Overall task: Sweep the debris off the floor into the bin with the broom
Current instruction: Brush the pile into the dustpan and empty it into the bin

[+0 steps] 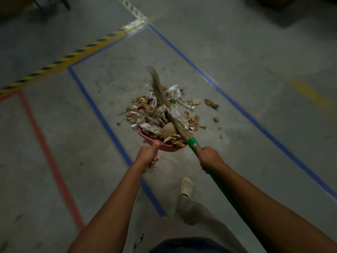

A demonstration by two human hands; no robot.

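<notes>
- The debris is seen as a loose heap at the middle of the frame, on the grey floor, inside a rectangle marked in blue tape.
- The heap's near edge is piled into the pink dustpan, which is taken here to be the bin of the task.
- A few stray scraps lie apart from the heap, toward the right of the frame.
- The broom is laid slantwise across the heap. Its bristles point to the upper middle of the frame and its green handle runs down to the lower right.
- The green handle is gripped by the right hand just below the bristle binding, with the fingers curled round it and the thumb laid along the shaft.
- The dustpan's handle is clasped by the left hand at the pan's near rim, with the fingers curled under it.
- The debris is judged light and dry: peels, paper and foil wrappers. It could be scattered by a hard stroke, so short, low strokes are called for.
- The bristles are judged long and soft, and easily bent. Control is best had from a hold low on the stiff handle, as shown.
- The pan is judged light but heaped. It should be held by its handle and kept level, or pieces may be spilled over the rim.
</notes>
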